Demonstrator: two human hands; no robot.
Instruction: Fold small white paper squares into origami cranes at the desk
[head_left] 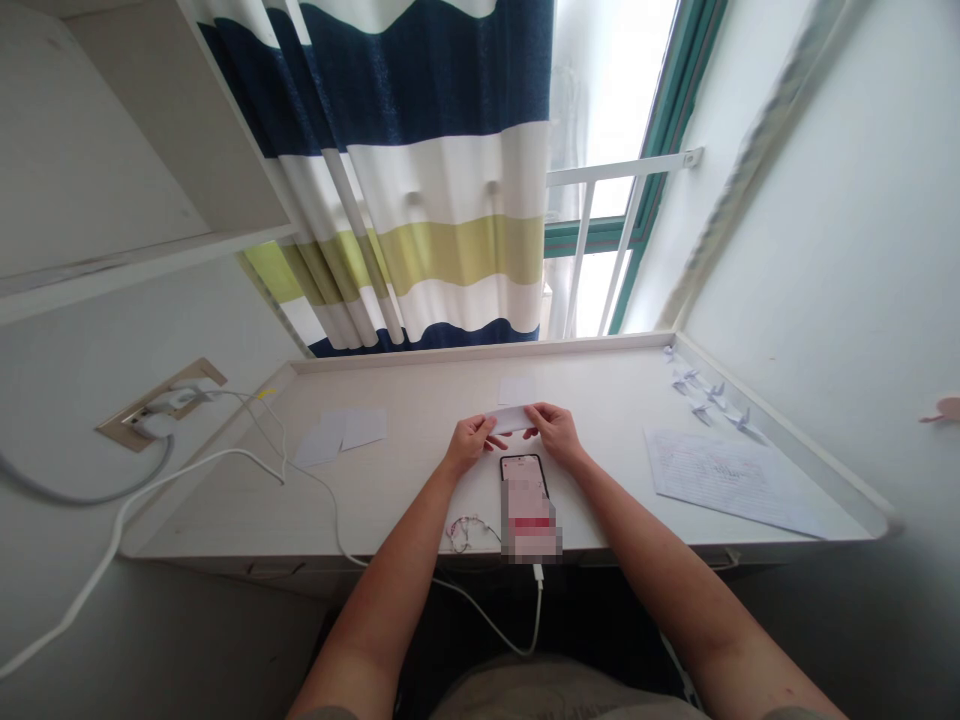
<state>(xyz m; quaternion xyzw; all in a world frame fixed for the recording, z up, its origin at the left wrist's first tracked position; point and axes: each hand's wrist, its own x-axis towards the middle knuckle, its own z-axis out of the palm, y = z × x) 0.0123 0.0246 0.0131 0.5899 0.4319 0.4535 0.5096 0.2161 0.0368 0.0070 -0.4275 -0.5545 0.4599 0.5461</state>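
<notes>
Between my two hands is a small white piece of paper [508, 418], raised a little over the desk. My left hand [472, 442] pinches its left end, and my right hand [553, 430] grips the right end between thumb and fingers. Just below them lies a phone [525, 485] with a lit pinkish screen, partly blurred out. A beaded strap [465, 533] trails from the phone's left side. Behind the hands, another white paper sheet [517, 388] lies flat.
Loose paper sheets [364, 428] lie at left. Several small folded paper figures [709, 395] sit along the right edge, behind a written sheet [720, 478]. A white charging cable [538, 600] loops below the phone; plugs fill a wall socket [161, 405]. A raised rim [450, 352] borders the desk [420, 390].
</notes>
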